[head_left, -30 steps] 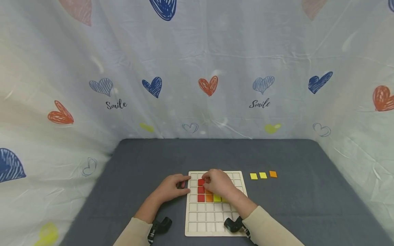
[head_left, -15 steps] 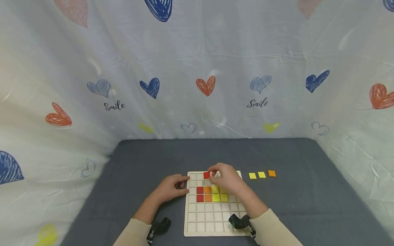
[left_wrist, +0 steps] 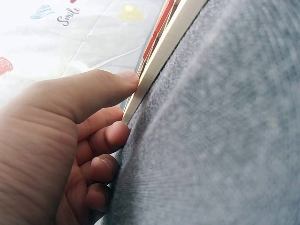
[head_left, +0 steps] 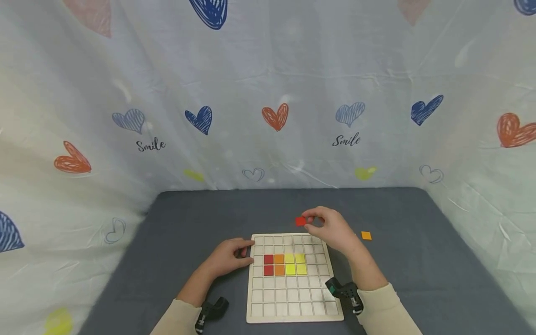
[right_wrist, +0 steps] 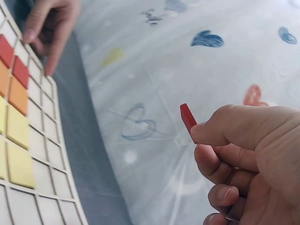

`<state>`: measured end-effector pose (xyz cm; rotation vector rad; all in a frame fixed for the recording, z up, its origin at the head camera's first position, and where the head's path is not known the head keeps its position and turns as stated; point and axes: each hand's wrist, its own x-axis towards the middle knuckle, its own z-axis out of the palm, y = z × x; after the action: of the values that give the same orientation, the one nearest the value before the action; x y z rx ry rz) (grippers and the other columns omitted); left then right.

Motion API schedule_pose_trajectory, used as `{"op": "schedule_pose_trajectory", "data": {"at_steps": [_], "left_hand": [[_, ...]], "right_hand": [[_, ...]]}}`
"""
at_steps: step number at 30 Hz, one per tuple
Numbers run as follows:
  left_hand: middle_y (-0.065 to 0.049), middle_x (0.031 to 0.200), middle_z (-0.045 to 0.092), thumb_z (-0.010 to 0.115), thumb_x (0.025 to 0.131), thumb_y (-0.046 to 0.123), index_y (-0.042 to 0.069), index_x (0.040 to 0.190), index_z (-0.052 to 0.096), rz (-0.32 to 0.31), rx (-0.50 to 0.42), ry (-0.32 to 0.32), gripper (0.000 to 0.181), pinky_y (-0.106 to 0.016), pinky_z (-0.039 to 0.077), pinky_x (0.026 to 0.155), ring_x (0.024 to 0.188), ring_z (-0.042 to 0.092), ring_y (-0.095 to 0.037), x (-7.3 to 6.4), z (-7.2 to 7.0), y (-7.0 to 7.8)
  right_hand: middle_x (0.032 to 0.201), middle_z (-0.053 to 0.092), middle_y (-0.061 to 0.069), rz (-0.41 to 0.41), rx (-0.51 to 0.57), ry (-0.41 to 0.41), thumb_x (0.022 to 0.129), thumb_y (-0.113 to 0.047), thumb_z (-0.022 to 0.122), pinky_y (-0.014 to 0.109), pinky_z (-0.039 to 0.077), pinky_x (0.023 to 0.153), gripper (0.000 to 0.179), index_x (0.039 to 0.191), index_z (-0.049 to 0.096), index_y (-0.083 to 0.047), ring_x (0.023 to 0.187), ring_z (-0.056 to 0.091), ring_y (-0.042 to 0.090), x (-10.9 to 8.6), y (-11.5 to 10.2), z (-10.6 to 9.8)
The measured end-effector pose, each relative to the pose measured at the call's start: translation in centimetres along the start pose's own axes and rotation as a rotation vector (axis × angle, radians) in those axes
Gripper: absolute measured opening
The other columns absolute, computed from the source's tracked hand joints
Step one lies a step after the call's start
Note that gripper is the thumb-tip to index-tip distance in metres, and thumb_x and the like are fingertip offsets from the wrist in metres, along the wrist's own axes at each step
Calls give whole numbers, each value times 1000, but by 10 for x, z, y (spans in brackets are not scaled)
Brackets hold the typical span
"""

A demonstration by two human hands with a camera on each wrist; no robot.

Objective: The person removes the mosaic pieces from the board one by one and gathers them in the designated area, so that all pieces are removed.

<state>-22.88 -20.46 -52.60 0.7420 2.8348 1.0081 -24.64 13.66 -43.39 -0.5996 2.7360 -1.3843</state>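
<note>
My right hand pinches a red square tile between thumb and fingers, held in the air beyond the top edge of a pale wooden grid board. Edge-on, the thin red tile shows in the right wrist view. My left hand rests at the board's left edge, thumb and index finger touching it at two spots. In the left wrist view, the left thumb presses the board's side. On the grid sit two red tiles, two orange tiles and several yellow tiles.
An orange tile lies on the dark grey table right of the board; the right hand mostly hides the spot beside it. A white curtain printed with hearts hangs behind and at both sides.
My right hand has lifted the upper red tile off its grid cell and carried it up and right, past the board's far edge. The left hand stays at the board's edge.
</note>
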Motion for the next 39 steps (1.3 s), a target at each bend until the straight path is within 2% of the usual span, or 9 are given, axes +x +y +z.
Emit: {"op": "schedule_pose_trajectory", "data": {"at_steps": [12,19,23,28,32,39], "left_hand": [[8,80,51,82,89,27,11,129,71,-5,0,5,44,-26,36,61,62,38,-3,-1,2,-2],[7,81,52,82,90,26,10,129,71,-5,-14,3,44,-26,36,61,62,37,-3,-2,0,-1],[7,80,52,82,90,27,10,129,71,3,-8,5,43,-26,35,61,61,36,-3,-1,0,0],[8,80,51,82,90,26,10,129,72,10,-4,8,43,-26,36,61,62,37,-3,0,1,-1],[8,80,50,82,90,26,11,128,72,12,-1,10,42,-26,36,61,62,38,-3,0,1,-1],[9,80,50,81,91,26,10,128,72,14,-14,11,42,-26,36,61,62,37,-3,0,0,-1]], "right_hand": [[96,59,5,18,-1,71,96,-11,73,34,28,56,27,123,71,-8,62,29,17,-14,8,-47],[73,43,4,66,-39,110,97,-16,74,34,31,54,28,124,70,-9,59,31,18,-23,18,-74],[71,37,5,96,-63,121,98,-17,73,34,31,52,30,127,69,-10,58,31,18,-29,24,-86],[72,34,5,124,-89,131,99,-17,70,34,31,54,32,130,67,-9,61,33,20,-35,32,-98],[77,38,8,146,-107,131,100,-16,68,34,32,55,34,132,65,-6,63,33,21,-39,41,-105],[104,55,15,197,-158,144,102,-19,65,37,35,63,37,135,62,-3,74,37,23,-42,57,-113]]}}
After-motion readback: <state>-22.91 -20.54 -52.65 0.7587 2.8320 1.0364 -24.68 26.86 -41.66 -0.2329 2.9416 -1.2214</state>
